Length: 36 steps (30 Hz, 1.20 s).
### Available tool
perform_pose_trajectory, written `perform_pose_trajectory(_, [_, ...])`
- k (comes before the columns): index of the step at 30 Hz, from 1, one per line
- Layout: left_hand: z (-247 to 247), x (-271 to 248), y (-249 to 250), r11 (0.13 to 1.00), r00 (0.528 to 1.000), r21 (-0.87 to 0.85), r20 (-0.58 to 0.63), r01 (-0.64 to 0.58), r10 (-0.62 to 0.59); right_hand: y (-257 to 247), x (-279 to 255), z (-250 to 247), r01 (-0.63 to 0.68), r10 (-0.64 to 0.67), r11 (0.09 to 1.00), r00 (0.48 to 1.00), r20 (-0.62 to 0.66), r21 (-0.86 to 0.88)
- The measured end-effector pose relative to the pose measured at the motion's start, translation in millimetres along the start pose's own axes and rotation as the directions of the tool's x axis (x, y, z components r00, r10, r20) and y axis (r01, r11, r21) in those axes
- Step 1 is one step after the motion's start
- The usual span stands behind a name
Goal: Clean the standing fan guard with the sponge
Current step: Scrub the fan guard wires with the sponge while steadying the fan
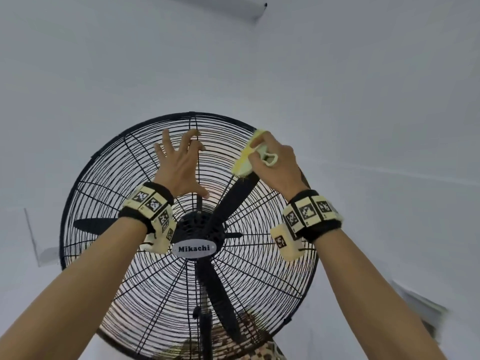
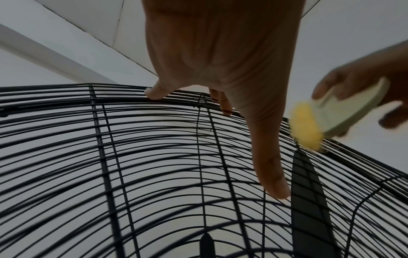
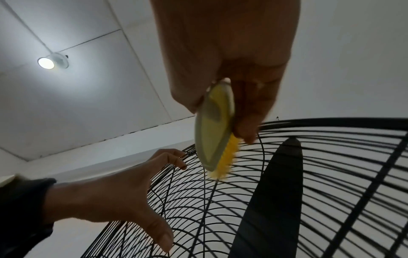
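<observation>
While both arms reach up toward the black wire fan guard (image 1: pixel 135 162), the person's left hand (image 1: pixel 181 165) sits on the left of the pair, spread wide against the upper part of the grille. Its fingers (image 1: pixel 166 141) are splayed, two of them hooked over wires near the top rim, and its thumb (image 2: pixel 271 174) stretches straight down across the wires; it holds nothing. A dark wrist strap (image 1: pixel 146 203) with pale marker blocks wraps the left wrist. Behind the guard, the black fan blades (image 1: pixel 235 193) stand still, one pointing up toward the right, and a silver oval badge (image 1: pixel 194 248) reading "Mikachi" sits at the hub. To the right, the right hand (image 1: pixel 275 162) grips the sponge (image 1: pixel 246 157), a pale green plastic holder with a yellow scrubbing face, fingers and thumb curled round its handle. The yellow face (image 3: pixel 227 157) presses on the guard's wires near the upper right rim, just above the tip of the upward blade. The two hands are near each other but apart. A matching strap (image 1: pixel 311 214) circles the right wrist. Below the hub the fan's pole (image 1: pixel 205 331) drops toward the near edge. White walls and ceiling surround the fan, with a lit round ceiling lamp (image 3: pixel 46 62) visible from the right wrist.
</observation>
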<state>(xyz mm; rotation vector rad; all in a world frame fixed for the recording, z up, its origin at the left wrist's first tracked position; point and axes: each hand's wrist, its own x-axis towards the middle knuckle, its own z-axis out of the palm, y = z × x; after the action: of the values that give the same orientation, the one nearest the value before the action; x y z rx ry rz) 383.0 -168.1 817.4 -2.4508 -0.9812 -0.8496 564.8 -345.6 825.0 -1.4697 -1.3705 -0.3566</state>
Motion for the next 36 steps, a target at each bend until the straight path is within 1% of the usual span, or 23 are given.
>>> perform_pose_trajectory(1, [0,-1,-1,1.0,1.0,-0.001,-0.001,0.001,-0.001,1,1,2,-0.042,0.042,0.999,0.999,-0.007,-0.001])
perform_pose_trajectory(2, [-1,-1,-2,1.0,1.0,0.007,0.002,0.005,-0.005,3,1,2,-0.123,0.123,0.992,0.992,-0.015,-0.011])
perform_pose_trajectory(3, [-2,-2,-2,1.0,1.0,0.017,0.007,0.01,-0.01,7,2,3,-0.215,0.214,0.974,0.977,-0.028,-0.073])
perform_pose_trajectory(4, [-2,-2,-2,1.0,1.0,0.025,0.01,0.017,-0.017,11,3,1,-0.288,0.288,0.935,0.957,-0.028,-0.206])
perform_pose_trajectory(5, [-3,-2,0,0.999,1.0,0.025,0.014,0.023,-0.023,14,4,-1,-0.322,0.334,0.889,0.942,-0.02,-0.327])
perform_pose_trajectory(6, [-3,-2,1,0.999,0.999,0.021,0.018,0.026,-0.026,16,6,-2,-0.331,0.351,0.869,0.936,-0.014,-0.366])
perform_pose_trajectory(7, [-3,-2,3,1.0,1.0,0.013,0.018,0.023,-0.023,16,8,-3,-0.317,0.331,0.891,0.944,-0.015,-0.325])
perform_pose_trajectory(9, [-1,-2,2,1.0,1.0,-0.007,0.007,0.009,-0.009,10,10,-3,-0.211,0.212,0.975,0.977,0.0,-0.067])
perform_pose_trajectory(11, [0,-2,0,1.0,1.0,-0.011,0.004,0.001,-0.001,5,10,1,-0.126,0.126,0.988,0.992,0.001,0.093])
perform_pose_trajectory(12, [0,-3,-1,1.0,1.0,-0.004,0.004,-0.005,0.005,4,8,2,-0.134,0.135,0.982,0.991,0.003,0.132])
perform_pose_trajectory(15, [1,-5,-5,0.999,1.0,0.026,0.012,-0.019,0.019,19,2,4,-0.285,0.294,0.942,0.955,-0.026,0.179])
perform_pose_trajectory(18, [2,-5,0,0.988,1.0,0.155,-0.004,-0.006,0.007,36,2,-2,-0.348,0.35,0.932,0.937,-0.008,0.1])
perform_pose_trajectory(20, [3,3,14,0.976,0.996,0.216,-0.068,-0.042,0.058,40,4,-5,-0.345,0.35,0.926,0.937,-0.003,0.156])
perform_pose_trajectory(22, [1,17,31,0.973,0.983,0.21,-0.128,-0.099,0.128,39,8,-6,-0.313,0.329,0.92,0.944,-0.03,0.236])
perform_pose_trajectory(23, [0,26,38,0.971,0.982,0.204,-0.12,-0.121,0.147,38,10,-6,-0.291,0.315,0.915,0.948,-0.043,0.28])
perform_pose_trajectory(25, [-3,42,48,0.966,0.985,0.213,-0.054,-0.146,0.161,33,14,-6,-0.26,0.3,0.892,0.952,-0.055,0.37])
perform_pose_trajectory(27, [-2,51,52,0.96,0.988,0.24,-0.01,-0.147,0.154,33,19,-3,-0.233,0.281,0.888,0.957,-0.068,0.397])
perform_pose_trajectory(29, [-2,54,54,0.961,0.991,0.247,-0.01,-0.125,0.131,38,18,4,-0.235,0.28,0.901,0.957,-0.075,0.365])
perform_pose_trajectory(31, [-4,56,56,0.962,0.993,0.252,-0.012,-0.108,0.115,50,14,6,-0.324,0.388,0.865,0.916,-0.1,0.383])
perform_pose_trajectory(32, [-5,57,57,0.963,0.995,0.252,-0.004,-0.099,0.103,59,12,5,-0.376,0.439,0.86,0.889,-0.128,0.345])
perform_pose_trajectory(33, [-6,59,57,0.966,0.996,0.245,0.008,-0.089,0.09,66,8,0,-0.426,0.464,0.876,0.873,-0.149,0.227])
perform_pose_trajectory(35, [-9,60,57,0.969,0.997,0.235,0.031,-0.082,0.077,76,3,-10,-0.494,0.488,0.869,0.862,-0.136,-0.011])
perform_pose_trajectory(36, [-10,60,58,0.969,0.997,0.234,0.036,-0.081,0.075,76,3,-14,-0.484,0.474,0.874,0.87,-0.132,-0.05])
